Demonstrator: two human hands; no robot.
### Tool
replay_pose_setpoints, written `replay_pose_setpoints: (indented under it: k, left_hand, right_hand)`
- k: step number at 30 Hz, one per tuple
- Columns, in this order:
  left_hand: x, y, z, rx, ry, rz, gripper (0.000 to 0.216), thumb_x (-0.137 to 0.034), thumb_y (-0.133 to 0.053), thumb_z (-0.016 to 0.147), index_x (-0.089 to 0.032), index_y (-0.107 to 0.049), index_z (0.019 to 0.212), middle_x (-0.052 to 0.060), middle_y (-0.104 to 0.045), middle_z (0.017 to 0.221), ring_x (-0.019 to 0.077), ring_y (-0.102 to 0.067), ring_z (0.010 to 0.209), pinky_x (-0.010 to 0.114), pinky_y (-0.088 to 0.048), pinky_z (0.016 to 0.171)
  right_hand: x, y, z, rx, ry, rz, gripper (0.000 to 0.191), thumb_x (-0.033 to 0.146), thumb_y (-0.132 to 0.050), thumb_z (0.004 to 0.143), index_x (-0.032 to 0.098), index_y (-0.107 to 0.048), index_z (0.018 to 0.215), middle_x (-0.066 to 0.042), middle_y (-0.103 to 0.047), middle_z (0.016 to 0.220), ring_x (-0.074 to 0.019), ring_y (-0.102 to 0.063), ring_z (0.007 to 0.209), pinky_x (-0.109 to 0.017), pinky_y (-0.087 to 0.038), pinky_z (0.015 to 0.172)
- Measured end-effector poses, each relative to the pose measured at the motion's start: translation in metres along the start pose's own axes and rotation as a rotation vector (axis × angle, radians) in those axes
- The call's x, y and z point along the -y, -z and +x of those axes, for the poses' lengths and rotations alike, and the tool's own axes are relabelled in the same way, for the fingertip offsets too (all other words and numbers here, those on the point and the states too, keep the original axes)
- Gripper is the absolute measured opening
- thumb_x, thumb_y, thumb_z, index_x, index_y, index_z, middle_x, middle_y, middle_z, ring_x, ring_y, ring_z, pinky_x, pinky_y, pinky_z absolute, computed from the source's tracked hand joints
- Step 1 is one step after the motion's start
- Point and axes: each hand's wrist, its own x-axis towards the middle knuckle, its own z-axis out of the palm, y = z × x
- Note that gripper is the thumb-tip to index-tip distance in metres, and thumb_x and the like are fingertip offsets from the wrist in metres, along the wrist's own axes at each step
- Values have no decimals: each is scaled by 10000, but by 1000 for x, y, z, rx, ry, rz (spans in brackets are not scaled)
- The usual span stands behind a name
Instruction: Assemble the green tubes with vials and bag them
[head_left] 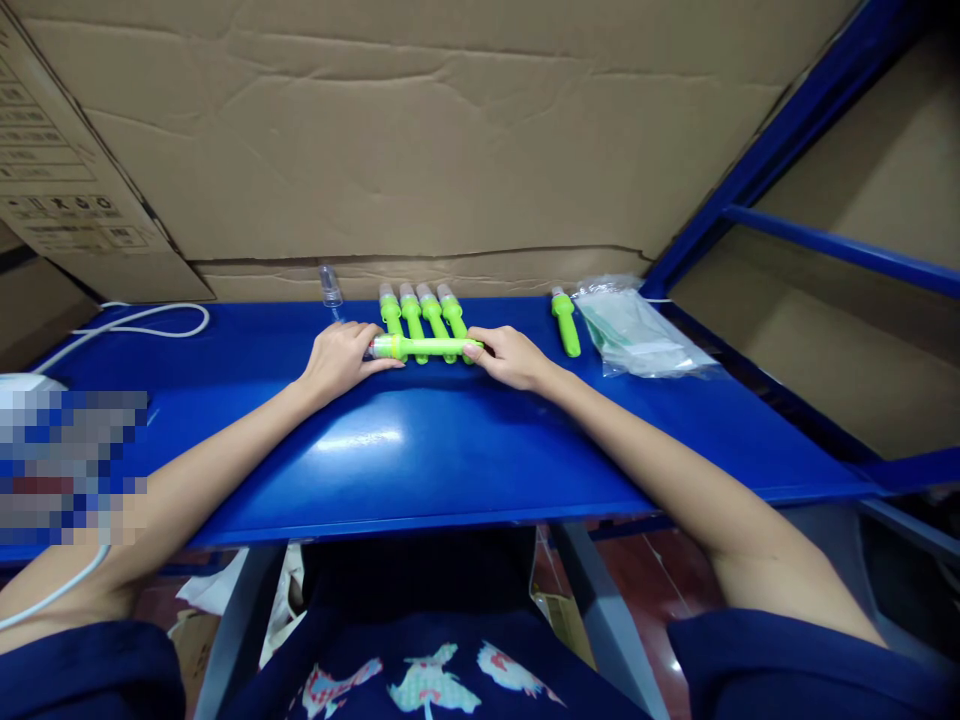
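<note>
A bright green stick with a clear head (431, 347), much like a small toy torch, lies level between my two hands above the blue table. My left hand (341, 360) is closed around its clear head end, where a bit of red shows. My right hand (510, 357) pinches the tip of the green handle. Just behind it, several matching green sticks (411, 312) lie side by side in a row, partly covered by the held one. Left of that row stands a clear plastic cap (330, 287), near my left fingers.
Farther right are another green stick (566, 322) and a clear plastic bag (637, 325) with pale contents. Cardboard (450, 140) walls the back, and a blue frame (787, 140) rises at right. A white cable (150, 320) loops across the left of the blue table (480, 460), near a blurred-out object.
</note>
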Motion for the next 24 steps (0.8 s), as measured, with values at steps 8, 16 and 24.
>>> replay_pose_setpoints:
  k: [8,16,24]
  left_hand:
    - [-2,9,2,-21,-3,77,628,-751,-529,920,-151,-693,1008,164,-748,957,324,-691,913,382,-456,793]
    - [-1,8,2,-8,-26,129,661,-770,-493,927,-140,-672,1010,156,-741,931,320,-699,894,369,-449,740]
    - [-3,10,2,87,-78,122,588,-714,-599,913,-142,-667,1030,127,-760,959,293,-718,873,339,-443,701]
  right_hand:
    - [0,-11,1,-135,11,53,347,427,-448,1012,167,-678,1015,-83,-722,838,-206,-625,699,-284,-377,627]
    - [4,-20,-1,-140,197,-1,435,382,-573,1004,113,-578,1346,-184,-695,1265,-267,-705,982,-353,-531,859]
    - [-1,-21,-1,-132,234,-135,361,367,-491,1051,144,-616,1306,-164,-728,1250,-286,-719,1070,-365,-540,881]
